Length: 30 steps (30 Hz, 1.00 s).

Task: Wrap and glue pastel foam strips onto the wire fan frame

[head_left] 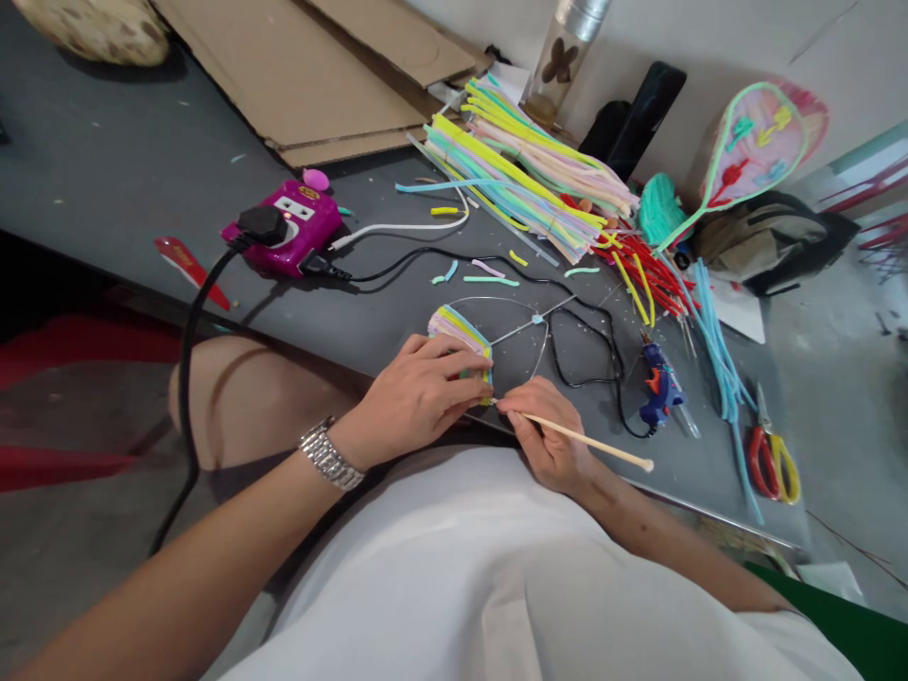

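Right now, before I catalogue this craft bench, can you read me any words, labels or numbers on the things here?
Magenta power strip: gold badge on top, too small to read.
Red tapered object: pale print, too blurred to read.
No other legible text shows.

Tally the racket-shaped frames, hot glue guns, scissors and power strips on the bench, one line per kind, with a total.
Racket-shaped frames: 2 (wire frame, finished frame)
Hot glue guns: 1
Scissors: 1
Power strips: 1
Total: 5
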{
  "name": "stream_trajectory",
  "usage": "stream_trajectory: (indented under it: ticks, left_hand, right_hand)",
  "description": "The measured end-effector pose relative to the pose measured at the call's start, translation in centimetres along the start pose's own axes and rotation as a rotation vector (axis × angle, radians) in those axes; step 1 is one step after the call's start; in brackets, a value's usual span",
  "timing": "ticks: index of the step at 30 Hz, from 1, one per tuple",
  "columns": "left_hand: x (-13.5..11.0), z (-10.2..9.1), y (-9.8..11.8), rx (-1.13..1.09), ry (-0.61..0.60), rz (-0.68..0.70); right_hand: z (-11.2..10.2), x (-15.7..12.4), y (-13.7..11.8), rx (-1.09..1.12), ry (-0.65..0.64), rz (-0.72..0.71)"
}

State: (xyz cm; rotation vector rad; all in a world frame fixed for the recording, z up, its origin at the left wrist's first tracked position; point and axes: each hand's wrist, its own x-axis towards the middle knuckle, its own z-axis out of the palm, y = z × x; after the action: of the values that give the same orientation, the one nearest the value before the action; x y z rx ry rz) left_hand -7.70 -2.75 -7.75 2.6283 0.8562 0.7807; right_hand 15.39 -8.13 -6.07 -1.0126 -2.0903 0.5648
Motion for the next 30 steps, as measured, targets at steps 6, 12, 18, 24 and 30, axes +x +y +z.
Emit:
stream_trajectory:
  ticks: [6, 12, 18, 24, 30]
  left_hand:
    - [0.2, -0.1, 0.1, 0.009, -0.001, 0.006]
    - [0.1, -0.7, 0.0, -0.028, 0.066, 0.001]
    - [3.0, -3.3, 3.0, 0.082, 0.215, 0.071]
    - [8.9, -3.7, 9.4, 0.195, -0.073, 0.397]
    - [9.9, -1.1, 11.3, 0.329, -0.251, 0.223]
  right_hand:
    - [-0.7, 0.3, 0.4, 0.371, 0.222, 0.343]
    - [-3.7, 0.8, 0.7, 0.84, 0.259, 0.608]
    - [-6.6, -0.5, -0.1, 0.89, 0.091, 0.727]
    - [-9.3, -2.3, -2.4, 0.596, -0.292, 0.575]
    - [-10.7, -4.4, -4.1, -0.335, -0.233, 0.452]
